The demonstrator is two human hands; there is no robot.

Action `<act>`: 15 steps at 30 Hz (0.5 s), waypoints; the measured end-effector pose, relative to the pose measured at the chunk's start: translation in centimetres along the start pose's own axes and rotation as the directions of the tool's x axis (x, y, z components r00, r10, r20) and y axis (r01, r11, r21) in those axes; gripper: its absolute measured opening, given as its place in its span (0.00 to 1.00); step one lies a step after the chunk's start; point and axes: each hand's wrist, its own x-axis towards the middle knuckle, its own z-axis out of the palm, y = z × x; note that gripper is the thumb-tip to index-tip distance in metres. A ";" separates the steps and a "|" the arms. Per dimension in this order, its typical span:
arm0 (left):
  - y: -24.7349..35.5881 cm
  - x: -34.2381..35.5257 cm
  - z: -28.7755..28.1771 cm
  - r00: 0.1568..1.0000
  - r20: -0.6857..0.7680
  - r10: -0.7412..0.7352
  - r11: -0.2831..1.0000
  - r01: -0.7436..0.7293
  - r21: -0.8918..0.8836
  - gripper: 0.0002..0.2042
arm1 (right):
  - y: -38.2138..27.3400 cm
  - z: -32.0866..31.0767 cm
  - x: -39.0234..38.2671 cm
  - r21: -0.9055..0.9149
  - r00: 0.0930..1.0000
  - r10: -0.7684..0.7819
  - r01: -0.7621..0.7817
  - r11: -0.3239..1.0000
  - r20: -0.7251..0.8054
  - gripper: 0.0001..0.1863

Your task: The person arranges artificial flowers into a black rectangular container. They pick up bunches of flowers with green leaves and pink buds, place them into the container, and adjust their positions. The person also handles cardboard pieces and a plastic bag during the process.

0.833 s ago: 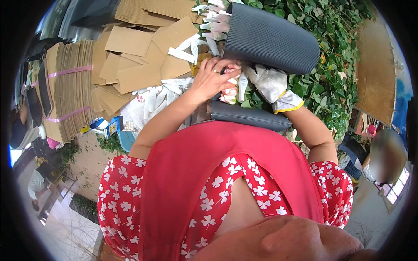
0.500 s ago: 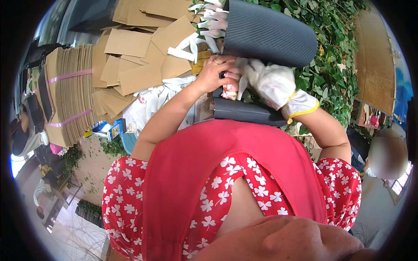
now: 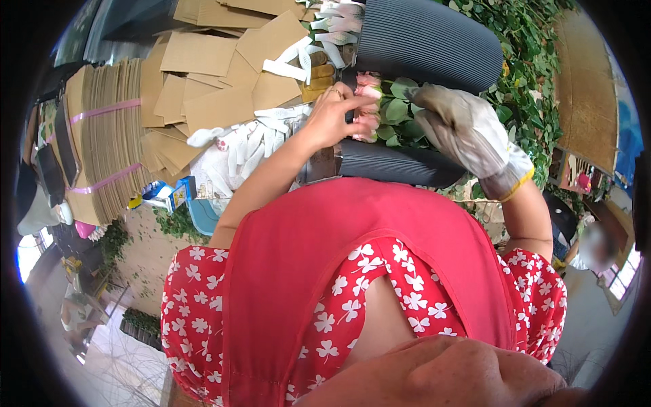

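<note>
A row of pink roses [image 3: 367, 102] with green leaves [image 3: 399, 112] lies in the channel between two dark ribbed pads, heads to the left. My bare left hand [image 3: 333, 117], a ring on one finger, is at the rose heads with its fingers stretched apart, touching or nearly touching the blooms. Over the leafy stems, my right hand [image 3: 464, 125] wears a whitish, soiled work glove with a yellow cuff edge. Its thumb and fingers look apart, though blur and leaves partly hide the fingertips. The far ribbed pad [image 3: 427, 47] and near ribbed pad [image 3: 400, 163] flank the flowers.
White mesh sleeves [image 3: 261, 139] lie left of my left hand, near a yellowish-brown glove-like thing [image 3: 317, 81]. Cardboard sheets [image 3: 217, 102] spread beyond, beside a strapped cardboard stack [image 3: 108, 136]. Cut foliage [image 3: 525, 102] heaps at the right. Another person [image 3: 590, 251] is at the far right.
My right hand has moved right, away from the rose heads and along the stems, uncovering blooms and leaves. My left hand's fingers have spread beside the heads.
</note>
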 end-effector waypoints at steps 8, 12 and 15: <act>-2.1 -0.7 0.8 0.996 0.009 -0.087 0.996 0.087 0.015 0.23 | 1.3 -3.6 -0.4 -0.130 0.901 0.293 -0.348 0.929 -0.321 0.19; -1.6 -0.5 0.8 0.995 0.034 -0.091 0.996 0.091 0.020 0.24 | 6.2 -4.9 2.0 -0.314 0.544 0.825 -0.818 0.482 -0.150 0.32; -2.0 -0.8 1.0 0.995 0.023 -0.101 0.995 0.102 -0.005 0.23 | 7.9 -6.0 3.6 -0.271 0.714 0.699 -0.681 0.680 -0.040 0.28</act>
